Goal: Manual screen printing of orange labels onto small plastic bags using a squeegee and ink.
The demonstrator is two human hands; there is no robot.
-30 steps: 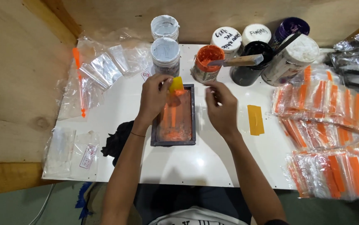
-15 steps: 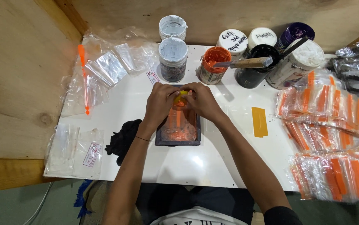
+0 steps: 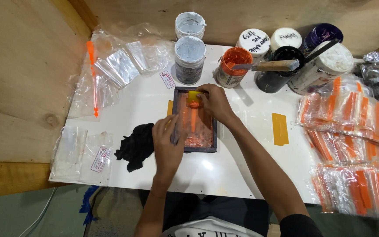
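Fingers of the right hand are curled around a small yellow squeegee, gripping it at the far end of a small dark-framed printing screen. Its lower edge, smeared orange, touches the mesh, which is coated with orange ink. At the frame's left edge rests the left hand, fingers bent over the rail and pressing it down; nothing else is in that hand.

Lying flat near the middle of a white table, the screen has its long side running away from the person. Just left of it, touching the left wrist area, lies a crumpled black cloth. To its right, apart from it, a strip of yellow tape is stuck on the table.

Behind the screen stands a row of ink pots: an open orange ink pot nearest the right hand, two grey-lidded jars to its left, and a black pot with a wooden-handled spatula lying across its rim to the right. Farther right are white-lidded and purple pots.

Clear plastic sleeves lie at the table's far left corner. Stacks of bags with orange strips cover the right side.
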